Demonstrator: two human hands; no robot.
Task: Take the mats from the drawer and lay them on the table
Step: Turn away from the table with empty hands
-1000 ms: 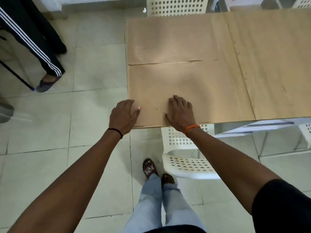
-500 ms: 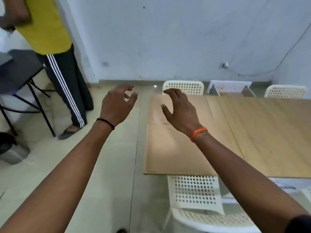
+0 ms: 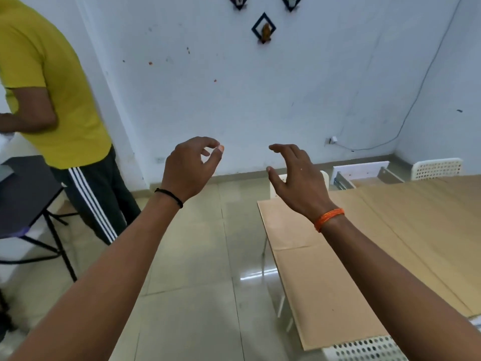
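Both the left hand (image 3: 190, 170) and right hand (image 3: 296, 183) hang empty with loosely curled fingers, while thin tan mats (image 3: 320, 277) lie flat on the table (image 3: 442, 204) at four o'clock, judged light, flexible, best pinched at edges.

Two tan mats (image 3: 325, 282) flat on table (image 3: 429, 217)

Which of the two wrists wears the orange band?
The right hand: its wrist carries the orange band, while the left hand has a thin black one.

Even daylight, floor (image 3: 250, 276) glare, edges bowed
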